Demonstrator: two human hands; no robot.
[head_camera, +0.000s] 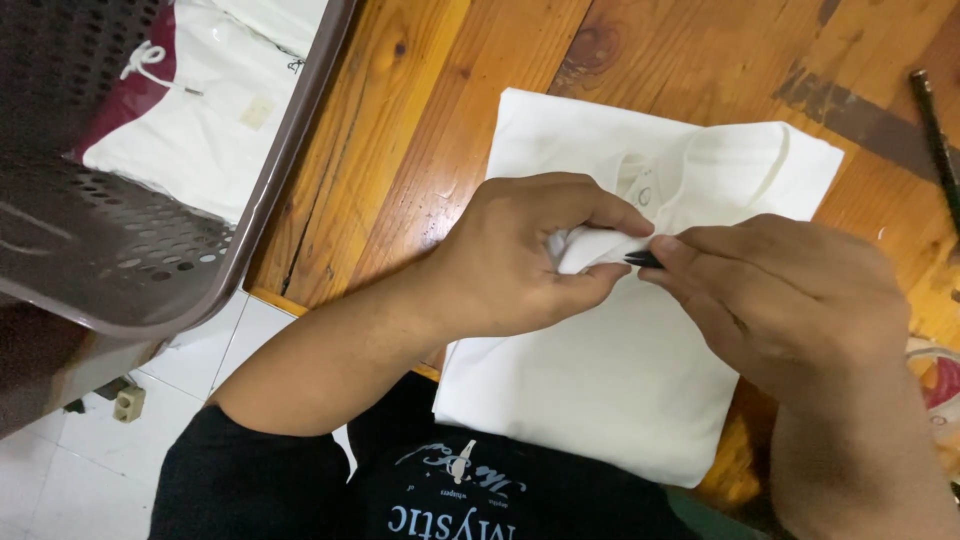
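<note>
My left hand (520, 255) is pinching up a soft, light fold of the folded white cotton shirt (610, 370) lying on the wooden worktop (420, 130), while my right hand (790, 290) is gripping a thin black tool (643, 259) against it.

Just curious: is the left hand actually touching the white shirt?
Touching. The head view shows the left hand pinching a bunched fold of the white shirt between thumb and fingers.

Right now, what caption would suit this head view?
Left hand pinches white shirt fabric while right hand holds a thin black tool.
</note>
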